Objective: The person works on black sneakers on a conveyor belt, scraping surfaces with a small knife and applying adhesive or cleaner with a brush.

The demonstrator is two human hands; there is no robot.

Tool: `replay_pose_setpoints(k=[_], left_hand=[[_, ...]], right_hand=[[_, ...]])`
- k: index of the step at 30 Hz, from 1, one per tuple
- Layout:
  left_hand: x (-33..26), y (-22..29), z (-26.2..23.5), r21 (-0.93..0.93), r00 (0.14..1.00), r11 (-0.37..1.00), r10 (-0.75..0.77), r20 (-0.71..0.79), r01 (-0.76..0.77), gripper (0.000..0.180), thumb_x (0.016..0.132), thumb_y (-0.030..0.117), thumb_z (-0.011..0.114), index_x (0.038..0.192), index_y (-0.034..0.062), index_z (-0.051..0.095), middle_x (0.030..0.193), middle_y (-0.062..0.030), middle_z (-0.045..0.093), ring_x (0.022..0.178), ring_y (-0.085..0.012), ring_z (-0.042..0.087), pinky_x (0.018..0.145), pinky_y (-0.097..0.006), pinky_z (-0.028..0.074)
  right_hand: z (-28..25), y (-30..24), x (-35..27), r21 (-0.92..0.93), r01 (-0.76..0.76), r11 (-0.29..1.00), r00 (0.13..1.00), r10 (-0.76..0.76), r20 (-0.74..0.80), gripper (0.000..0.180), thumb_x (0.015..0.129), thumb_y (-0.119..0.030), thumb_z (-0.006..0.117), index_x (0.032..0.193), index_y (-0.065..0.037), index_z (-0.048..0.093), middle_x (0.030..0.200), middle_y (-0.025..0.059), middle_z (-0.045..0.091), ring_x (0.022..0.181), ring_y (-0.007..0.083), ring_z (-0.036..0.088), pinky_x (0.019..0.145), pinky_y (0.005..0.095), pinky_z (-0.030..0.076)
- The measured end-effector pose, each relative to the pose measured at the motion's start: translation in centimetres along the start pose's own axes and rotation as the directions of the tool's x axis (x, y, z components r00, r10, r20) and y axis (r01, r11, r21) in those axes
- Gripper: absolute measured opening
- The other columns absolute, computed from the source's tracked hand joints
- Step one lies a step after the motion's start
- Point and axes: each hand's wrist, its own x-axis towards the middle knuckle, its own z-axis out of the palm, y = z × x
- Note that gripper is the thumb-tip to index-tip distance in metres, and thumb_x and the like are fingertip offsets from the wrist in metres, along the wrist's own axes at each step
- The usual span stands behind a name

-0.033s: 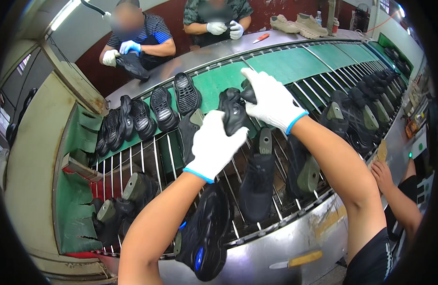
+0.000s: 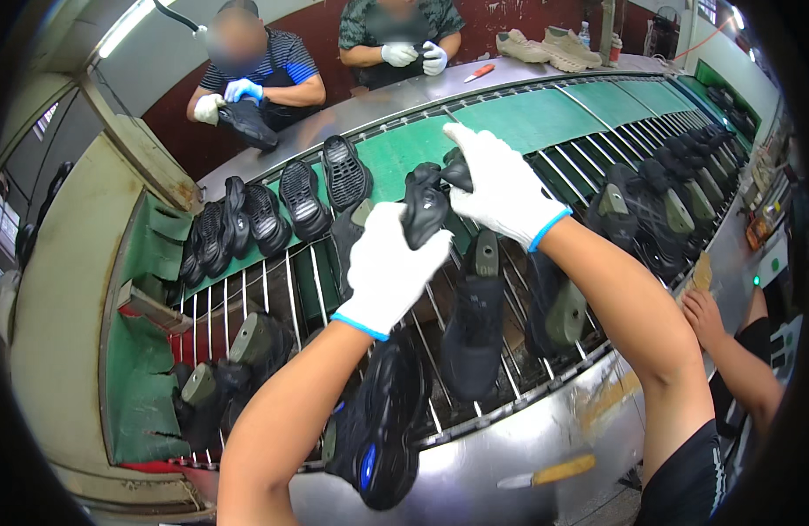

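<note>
Both of my hands wear white knit gloves with blue cuffs. My left hand is closed around a black shoe sole, held upright over the far part of the roller conveyor. Beside it, my right hand grips a dark, rounded piece that looks like the end of another sole; the glove hides most of it. The two black pieces sit close together, and I cannot tell whether they touch. Below my hands, a black shoe upper on a grey-green last lies on the metal rods.
Black soles line the green belt at left. A glossy black sole lies near the front, and more lasted shoes stand at right. A wooden-handled knife rests on the metal ledge. Two gloved co-workers work opposite; another person's hand is at right.
My left hand has shifted slightly left with the sole. My right hand keeps its hold almost unmoved. The view has shifted a little.
</note>
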Motion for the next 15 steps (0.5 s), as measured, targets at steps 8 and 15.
replay_pose_setpoints(k=[8,15], left_hand=[[-24.9,4.6,-17.7,0.153,0.945,0.953,0.284,-0.163,-0.260,0.066,0.077,0.019,0.091,0.134,0.0005,0.062,0.122,-0.0186,0.071,0.112,-0.0331,0.071,0.105,-0.043,0.053],[-53.4,-2.5,-23.3,0.522,0.956,0.844,0.242,-0.165,-0.124,0.062,0.080,0.026,0.084,0.131,-0.0004,0.060,0.136,-0.0238,0.061,0.127,-0.0500,0.059,0.116,-0.060,0.043]], right_hand=[[-10.2,-18.3,-21.1,0.159,0.355,0.921,0.926,-0.323,-0.196,0.047,0.075,-0.010,0.074,0.120,-0.009,0.062,0.076,0.0110,0.059,0.072,0.0342,0.063,0.071,0.0498,0.051],[-1.3,-31.6,-38.2,0.195,0.741,0.643,0.668,-0.673,-0.318,0.043,0.084,-0.016,0.064,0.126,-0.011,0.070,0.089,0.0042,0.060,0.086,0.0215,0.063,0.090,0.0374,0.055]])
